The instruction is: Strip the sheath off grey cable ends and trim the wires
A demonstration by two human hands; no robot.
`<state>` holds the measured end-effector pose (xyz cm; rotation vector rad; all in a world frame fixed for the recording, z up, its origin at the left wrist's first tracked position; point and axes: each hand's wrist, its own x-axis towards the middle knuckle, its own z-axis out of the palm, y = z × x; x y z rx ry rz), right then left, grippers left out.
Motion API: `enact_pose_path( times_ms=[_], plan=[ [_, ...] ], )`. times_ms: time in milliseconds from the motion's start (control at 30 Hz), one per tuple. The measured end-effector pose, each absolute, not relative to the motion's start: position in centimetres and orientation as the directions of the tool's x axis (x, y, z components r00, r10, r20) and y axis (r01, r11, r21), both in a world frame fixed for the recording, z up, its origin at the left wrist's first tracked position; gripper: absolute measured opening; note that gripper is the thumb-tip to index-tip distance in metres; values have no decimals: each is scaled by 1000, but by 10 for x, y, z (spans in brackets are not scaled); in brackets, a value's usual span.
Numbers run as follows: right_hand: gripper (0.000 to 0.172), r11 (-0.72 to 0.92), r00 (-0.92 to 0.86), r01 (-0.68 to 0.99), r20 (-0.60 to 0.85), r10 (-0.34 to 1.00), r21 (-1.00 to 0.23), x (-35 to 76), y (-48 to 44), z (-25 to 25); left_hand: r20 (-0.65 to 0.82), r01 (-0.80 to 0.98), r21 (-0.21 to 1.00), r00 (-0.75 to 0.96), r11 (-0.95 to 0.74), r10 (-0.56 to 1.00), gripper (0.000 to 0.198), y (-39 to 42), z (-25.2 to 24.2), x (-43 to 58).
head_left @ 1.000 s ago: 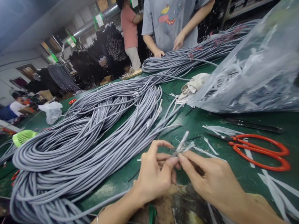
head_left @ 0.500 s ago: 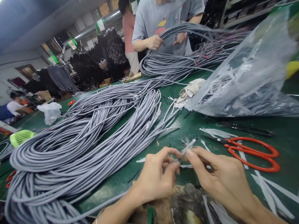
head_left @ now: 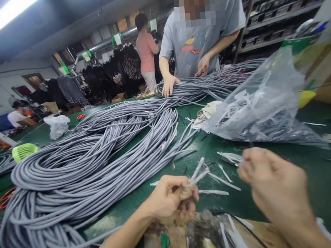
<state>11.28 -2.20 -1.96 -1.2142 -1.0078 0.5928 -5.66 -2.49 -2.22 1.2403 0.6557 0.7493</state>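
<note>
My left hand (head_left: 174,196) is closed, pinching the stripped end of a grey cable near the front edge of the table. Pale, frayed strips (head_left: 198,173) stand up out of its fingers. Over on the right, my right hand (head_left: 273,184) is raised with its fingers curled, slightly blurred; what lies in it is hidden. Just left of its fingertips the dark blade of a pair of scissors (head_left: 234,163) shows on the table, the orange handles covered by the hand. Loose white strips (head_left: 215,192) lie between the hands.
Large coils of grey cable (head_left: 100,167) fill the table's left. A clear plastic bag of scraps (head_left: 247,113) and a crumpled cloth (head_left: 207,113) lie beyond my hands. Across the table a co-worker (head_left: 201,41) handles more cable. A green basket (head_left: 25,151) stands far left.
My right hand has left the cable end and moved right, over the orange scissors. My left hand keeps the end, its strips now spread apart. The co-worker has lowered the raised cable loop.
</note>
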Motion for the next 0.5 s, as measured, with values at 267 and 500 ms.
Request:
enact_pose_path(
  times_ms=[267, 500],
  plan=[
    [44, 116, -33, -91, 120, 992, -989, 97, -21, -20, 59, -392, 890, 606, 234, 793, 42, -16, -37, -59],
    [34, 296, -37, 241, 296, 954, -924, 94, -29, -27, 20, -383, 899, 518, 211, 855, 48, -19, -29, -55]
  ],
)
